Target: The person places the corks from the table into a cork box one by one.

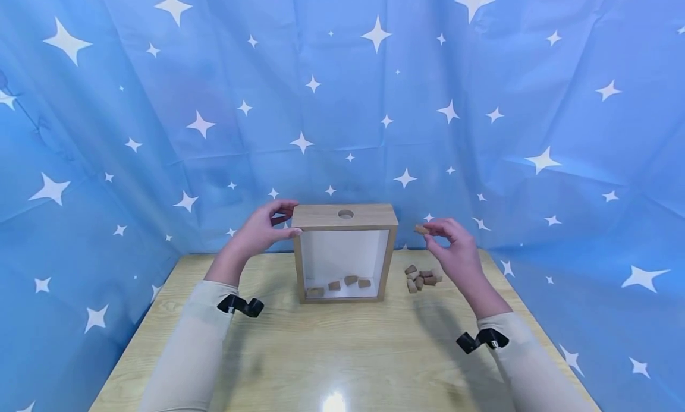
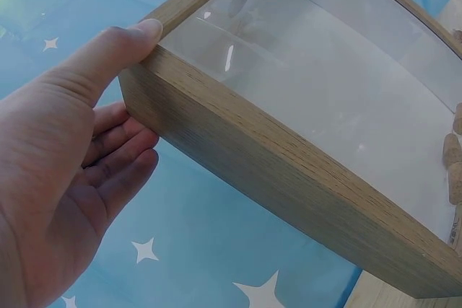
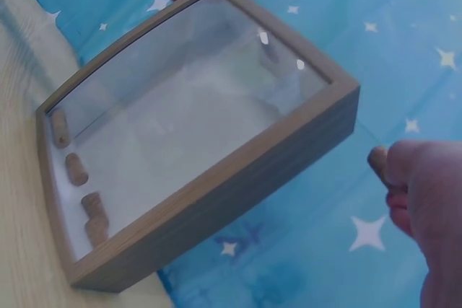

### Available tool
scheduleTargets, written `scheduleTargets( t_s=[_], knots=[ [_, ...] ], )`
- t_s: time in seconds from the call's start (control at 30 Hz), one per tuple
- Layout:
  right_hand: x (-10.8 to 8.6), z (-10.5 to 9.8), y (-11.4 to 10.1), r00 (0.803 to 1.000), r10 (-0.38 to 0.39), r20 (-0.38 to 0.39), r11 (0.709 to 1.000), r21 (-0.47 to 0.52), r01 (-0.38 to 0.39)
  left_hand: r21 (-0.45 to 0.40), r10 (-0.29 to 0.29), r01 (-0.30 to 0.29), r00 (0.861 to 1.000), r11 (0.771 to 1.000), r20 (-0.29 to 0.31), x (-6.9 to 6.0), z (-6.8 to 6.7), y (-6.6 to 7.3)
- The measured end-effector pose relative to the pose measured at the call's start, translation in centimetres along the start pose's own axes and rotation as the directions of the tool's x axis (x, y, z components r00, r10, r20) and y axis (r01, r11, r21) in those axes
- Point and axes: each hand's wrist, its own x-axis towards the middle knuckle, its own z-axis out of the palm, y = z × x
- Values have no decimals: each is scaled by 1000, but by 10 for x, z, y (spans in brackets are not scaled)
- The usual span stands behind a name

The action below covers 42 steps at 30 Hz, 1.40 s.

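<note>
A wooden shadow box [image 1: 370, 217] with a clear front and a round hole [image 1: 345, 214] in its top stands upright on the table. Several corks [image 1: 350, 279] lie along its bottom inside. At the box's upper left corner, my left hand [image 1: 263, 229] grips the frame, thumb on the front edge [image 2: 150, 30] and the other fingers at the back. To the right of the box, at about the height of its top, my right hand [image 1: 453, 248] pinches a cork [image 3: 377, 161] between thumb and fingers. That cork is apart from the box.
A small pile of loose corks [image 1: 420, 280] lies on the table to the right of the box, below my right hand. The wooden table [image 1: 299, 352] reaches back to a blue curtain [image 1: 342, 103] with white stars, close behind the box.
</note>
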Motion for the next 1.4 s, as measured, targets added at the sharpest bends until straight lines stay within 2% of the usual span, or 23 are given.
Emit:
scheduleTargets(
  t_s=[0.5, 0.87, 1.0, 1.2, 1.4],
  knots=[
    [28, 0, -28, 997, 10, -78, 1000, 28, -8, -1, -4, 4, 1000, 1000, 0, -1, 1, 1],
    [52, 10, -48, 996, -53, -65, 991, 117, 61, -1, 3, -3, 1000, 1000, 3, -2, 1, 2],
    [59, 16, -53, 996, -71, -54, 988, 132, 77, -3, 0, 0, 1000, 1000, 2, -2, 1, 0],
    [68, 25, -58, 998, -61, 5, 990, 127, 60, 5, -5, 5, 1000, 1000, -1, -2, 2, -2],
    [80, 32, -66, 989, -141, 53, 982, 134, 133, 5, -2, 2, 1000, 1000, -2, -1, 1, -2]
  ],
)
